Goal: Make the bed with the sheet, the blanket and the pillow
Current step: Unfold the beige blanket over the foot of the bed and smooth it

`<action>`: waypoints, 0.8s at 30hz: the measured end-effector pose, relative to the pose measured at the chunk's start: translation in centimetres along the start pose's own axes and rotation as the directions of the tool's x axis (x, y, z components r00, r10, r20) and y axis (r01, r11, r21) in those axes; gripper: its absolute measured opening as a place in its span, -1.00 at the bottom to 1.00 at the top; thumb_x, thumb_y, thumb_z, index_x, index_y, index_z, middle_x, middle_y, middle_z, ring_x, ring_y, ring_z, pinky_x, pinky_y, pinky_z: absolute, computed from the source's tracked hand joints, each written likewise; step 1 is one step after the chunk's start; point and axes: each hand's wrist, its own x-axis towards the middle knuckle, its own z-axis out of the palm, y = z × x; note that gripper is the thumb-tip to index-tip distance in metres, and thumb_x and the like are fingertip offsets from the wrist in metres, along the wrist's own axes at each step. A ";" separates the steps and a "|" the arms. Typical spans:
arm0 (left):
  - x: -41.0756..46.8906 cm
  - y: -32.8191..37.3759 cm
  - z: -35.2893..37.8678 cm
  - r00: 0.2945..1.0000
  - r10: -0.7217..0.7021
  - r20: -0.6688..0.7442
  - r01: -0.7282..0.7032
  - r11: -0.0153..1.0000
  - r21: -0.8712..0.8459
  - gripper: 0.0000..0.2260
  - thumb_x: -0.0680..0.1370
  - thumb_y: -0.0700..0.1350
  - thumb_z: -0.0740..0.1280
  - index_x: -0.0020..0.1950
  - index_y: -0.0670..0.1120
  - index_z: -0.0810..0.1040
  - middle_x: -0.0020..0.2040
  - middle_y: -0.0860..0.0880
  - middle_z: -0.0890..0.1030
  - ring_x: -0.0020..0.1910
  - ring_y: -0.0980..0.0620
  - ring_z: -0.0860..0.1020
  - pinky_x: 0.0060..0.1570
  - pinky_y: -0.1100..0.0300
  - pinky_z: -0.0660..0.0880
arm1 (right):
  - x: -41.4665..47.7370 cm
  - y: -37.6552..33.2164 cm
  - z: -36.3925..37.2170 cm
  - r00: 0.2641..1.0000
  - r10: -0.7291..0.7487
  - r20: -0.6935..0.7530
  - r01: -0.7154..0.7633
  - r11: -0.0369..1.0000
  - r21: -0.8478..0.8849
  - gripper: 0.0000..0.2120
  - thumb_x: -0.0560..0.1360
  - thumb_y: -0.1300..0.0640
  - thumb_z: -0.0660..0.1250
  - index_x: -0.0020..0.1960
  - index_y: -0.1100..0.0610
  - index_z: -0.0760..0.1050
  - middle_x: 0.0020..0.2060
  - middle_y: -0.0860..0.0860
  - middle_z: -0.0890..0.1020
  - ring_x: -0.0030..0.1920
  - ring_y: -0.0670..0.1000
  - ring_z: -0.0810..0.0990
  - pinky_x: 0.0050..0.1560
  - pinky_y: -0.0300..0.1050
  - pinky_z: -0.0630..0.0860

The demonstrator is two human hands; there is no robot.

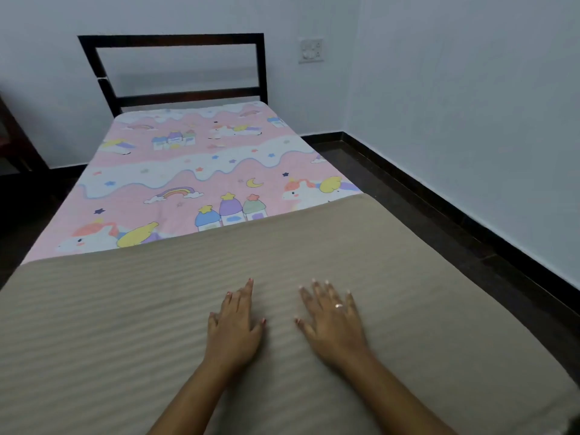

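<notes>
A pink sheet (pixel 201 158) printed with unicorns, rainbows and castles covers the mattress up to the dark headboard (pixel 175 40). A beige striped blanket (pixel 110 309) lies flat over the near half of the bed, its far edge running slantwise across the sheet. My left hand (pixel 233 324) and my right hand (pixel 332 321) both rest palm down on the blanket near its middle, fingers straight and spread, a ring on the right one. No pillow is in view.
White walls stand behind the headboard and along the right side, with a switch plate (pixel 310 50) on the back wall. Dark floor (pixel 408 199) runs beside the bed on the right. Dark furniture (pixel 12 142) shows at the far left edge.
</notes>
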 end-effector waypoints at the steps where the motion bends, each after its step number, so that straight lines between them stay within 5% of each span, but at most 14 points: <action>1: -0.1 -0.7 0.0 1.000 -0.009 -0.021 0.010 0.999 0.032 -0.37 0.61 0.14 0.08 0.54 0.13 -0.25 0.57 0.06 -0.03 0.55 0.02 -0.08 0.46 -0.10 -0.06 | -0.1 -0.5 0.7 1.000 0.000 0.008 0.000 1.000 0.000 -0.46 0.47 -0.27 0.04 0.36 -0.13 0.44 0.34 -0.05 0.49 0.33 0.05 0.49 0.29 0.20 0.35; 5: -1.1 -3.1 1.3 0.999 -0.004 -0.050 0.011 0.990 0.141 -0.41 0.53 0.28 -0.18 0.55 0.15 0.01 0.56 0.06 0.10 0.54 0.03 0.05 0.44 -0.13 0.05 | -0.4 -0.6 1.5 0.999 0.026 0.026 -0.026 1.000 -0.003 -0.48 0.49 -0.27 0.02 0.37 -0.17 0.41 0.33 -0.08 0.50 0.34 0.02 0.48 0.29 0.17 0.36; 9: -1.1 -4.1 2.5 0.995 0.027 -0.098 -0.009 0.983 0.181 -0.49 0.51 0.21 0.03 0.36 0.06 0.48 0.33 -0.03 0.52 0.32 -0.07 0.49 0.16 -0.20 0.44 | -0.6 -0.7 1.6 0.999 0.033 0.004 -0.032 0.999 -0.038 -0.47 0.51 -0.26 0.00 0.43 -0.17 0.33 0.38 -0.08 0.44 0.38 0.02 0.43 0.33 0.15 0.32; 14: -0.9 -4.5 3.1 0.988 0.061 -0.144 -0.035 0.985 0.171 -0.48 0.51 0.20 0.04 0.37 0.05 0.47 0.35 -0.05 0.49 0.35 -0.09 0.45 0.25 -0.19 0.35 | -0.7 -0.9 2.1 0.999 0.052 -0.003 -0.052 0.996 -0.067 -0.47 0.54 -0.27 -0.04 0.46 -0.18 0.26 0.42 -0.09 0.40 0.41 0.01 0.39 0.37 0.12 0.27; 19: -0.8 -4.9 3.1 0.988 0.095 -0.118 -0.082 0.991 0.109 -0.47 0.48 0.20 0.08 0.36 0.01 0.49 0.37 -0.09 0.47 0.37 -0.13 0.42 0.31 -0.17 0.16 | -0.6 -1.0 2.5 1.000 0.022 -0.005 -0.022 0.996 -0.091 -0.29 0.45 -0.39 -0.44 0.52 -0.24 0.01 0.52 -0.15 0.15 0.53 -0.05 0.11 0.47 0.01 -0.05; 24: -0.6 -5.0 3.5 0.984 0.126 -0.128 -0.114 0.988 0.100 -0.46 0.48 0.19 0.08 0.38 -0.01 0.46 0.39 -0.12 0.44 0.40 -0.16 0.38 0.33 -0.20 0.11 | -0.6 -1.4 2.1 0.998 0.052 0.019 -0.049 0.991 -0.124 -0.29 0.47 -0.37 -0.44 0.53 -0.21 0.02 0.52 -0.13 0.16 0.52 -0.03 0.13 0.47 0.02 -0.01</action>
